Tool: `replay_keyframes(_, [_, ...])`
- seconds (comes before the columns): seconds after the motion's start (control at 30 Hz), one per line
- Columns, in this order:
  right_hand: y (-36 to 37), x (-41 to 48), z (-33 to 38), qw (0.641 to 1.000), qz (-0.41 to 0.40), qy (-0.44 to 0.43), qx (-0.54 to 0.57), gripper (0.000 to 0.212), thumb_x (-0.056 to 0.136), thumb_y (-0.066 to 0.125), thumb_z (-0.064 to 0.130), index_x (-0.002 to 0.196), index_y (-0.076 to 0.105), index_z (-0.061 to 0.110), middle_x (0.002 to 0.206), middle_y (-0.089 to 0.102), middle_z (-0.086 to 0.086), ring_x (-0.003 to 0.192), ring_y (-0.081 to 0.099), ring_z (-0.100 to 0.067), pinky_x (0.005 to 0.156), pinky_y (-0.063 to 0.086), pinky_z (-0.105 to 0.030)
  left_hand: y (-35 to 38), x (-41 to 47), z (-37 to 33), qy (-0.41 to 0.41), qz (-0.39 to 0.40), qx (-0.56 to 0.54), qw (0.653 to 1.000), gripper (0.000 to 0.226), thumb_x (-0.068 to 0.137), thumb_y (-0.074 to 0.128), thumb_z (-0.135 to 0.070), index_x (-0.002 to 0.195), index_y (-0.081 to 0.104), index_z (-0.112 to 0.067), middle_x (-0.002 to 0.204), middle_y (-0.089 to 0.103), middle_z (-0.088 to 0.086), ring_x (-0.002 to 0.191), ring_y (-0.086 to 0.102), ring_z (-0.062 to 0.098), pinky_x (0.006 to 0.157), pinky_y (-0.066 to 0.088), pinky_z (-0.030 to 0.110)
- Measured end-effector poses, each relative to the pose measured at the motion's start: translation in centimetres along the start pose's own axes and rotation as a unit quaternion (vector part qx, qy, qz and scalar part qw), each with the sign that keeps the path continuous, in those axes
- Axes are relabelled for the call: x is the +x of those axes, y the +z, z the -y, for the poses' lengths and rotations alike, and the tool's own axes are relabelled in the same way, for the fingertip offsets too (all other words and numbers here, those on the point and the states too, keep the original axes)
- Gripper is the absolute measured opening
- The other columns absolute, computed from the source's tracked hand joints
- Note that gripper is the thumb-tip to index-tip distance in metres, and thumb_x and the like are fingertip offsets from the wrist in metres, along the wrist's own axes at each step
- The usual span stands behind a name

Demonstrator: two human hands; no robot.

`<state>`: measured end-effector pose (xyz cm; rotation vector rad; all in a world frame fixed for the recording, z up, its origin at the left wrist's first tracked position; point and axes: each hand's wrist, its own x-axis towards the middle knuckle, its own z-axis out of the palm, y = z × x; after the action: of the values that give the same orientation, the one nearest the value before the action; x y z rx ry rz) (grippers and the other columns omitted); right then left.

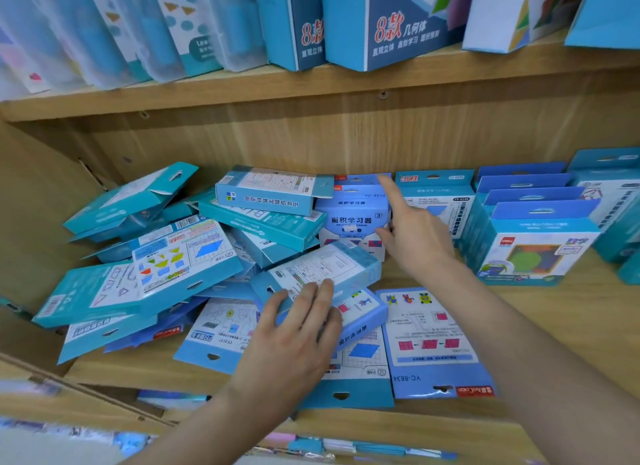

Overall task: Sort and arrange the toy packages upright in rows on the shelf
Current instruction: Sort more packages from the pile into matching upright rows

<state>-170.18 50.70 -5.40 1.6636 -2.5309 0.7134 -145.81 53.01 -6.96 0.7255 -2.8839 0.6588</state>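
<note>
A jumbled heap of teal toy packages (pixel 156 256) lies flat and tilted on the left half of the wooden shelf (pixel 571 333). My left hand (pixel 294 336) rests on a tilted teal package (pixel 332 263) at the heap's right edge, thumb at its side and fingers across its top. My right hand (pixel 415 236) is at an upright light-blue package (pixel 353 218) near the back. Its index finger reaches up to the tab of the package behind, and its thumb presses the front. Upright rows of blue packages (pixel 530 243) stand to the right.
A light-blue package (pixel 429 340) and others lie flat near the shelf's front edge. Another upright row (pixel 433 201) stands behind my right hand. The shelf's side wall (pixel 34 205) closes the left. Tall boxes (pixel 381 24) fill the shelf above, and blurred goods (pixel 346 447) show below.
</note>
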Motion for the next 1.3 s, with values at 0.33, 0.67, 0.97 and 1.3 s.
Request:
replay_keyframes(0.33, [-5.5,-10.6,-3.1,0.965,0.231,-0.087,0.085,0.081,0.072,0.07,0.056,0.14,0.026,0.048,0.133,0.038,0.016,0.125,0.033,-0.001,0.097,0.025,-0.012,-0.3,-0.9,0.6,-0.022,0.038,-0.085,0.995,0.049,0.076,0.045,-0.048,0.11,0.063,-0.017,0.136,0.049,0.013,0.119,0.042,0.03,0.092,0.037,0.047])
replay_keyframes(0.67, [-2.6,-16.9,-5.8,0.965,0.252,-0.067,-0.029,0.095,0.068,0.072,0.058,0.143,0.014,0.052,0.156,-0.008,0.018,0.144,-0.012,-0.012,0.118,0.01,-0.03,-1.1,0.5,-0.5,-0.017,-0.026,-0.132,0.991,0.047,0.081,0.041,-0.042,0.115,0.061,-0.015,0.132,0.051,0.015,0.117,0.045,0.034,0.093,0.037,0.051])
replay_keyframes(0.97, [-6.1,-16.8,-7.9,0.972,-0.004,0.052,0.229,0.02,0.086,0.054,0.038,0.091,0.072,0.031,0.092,0.07,0.022,0.086,0.063,0.009,0.079,0.048,-0.01,-0.8,2.2,-2.8,-0.001,-0.025,-0.348,0.937,0.038,0.087,0.042,-0.042,0.118,0.057,-0.025,0.134,0.048,-0.009,0.117,0.047,0.016,0.092,0.045,0.032])
replay_keyframes(1.3, [-11.0,-14.9,-6.4,0.878,0.014,0.216,0.426,0.031,0.095,0.047,0.035,0.08,0.065,0.014,0.055,0.066,-0.007,0.034,0.051,-0.022,0.032,0.032,-0.02,-2.0,5.7,-4.9,-0.145,0.012,-0.755,0.64,0.054,0.08,0.061,-0.052,0.13,0.043,-0.038,0.116,0.064,-0.012,0.104,0.062,0.009,0.087,0.052,0.04])
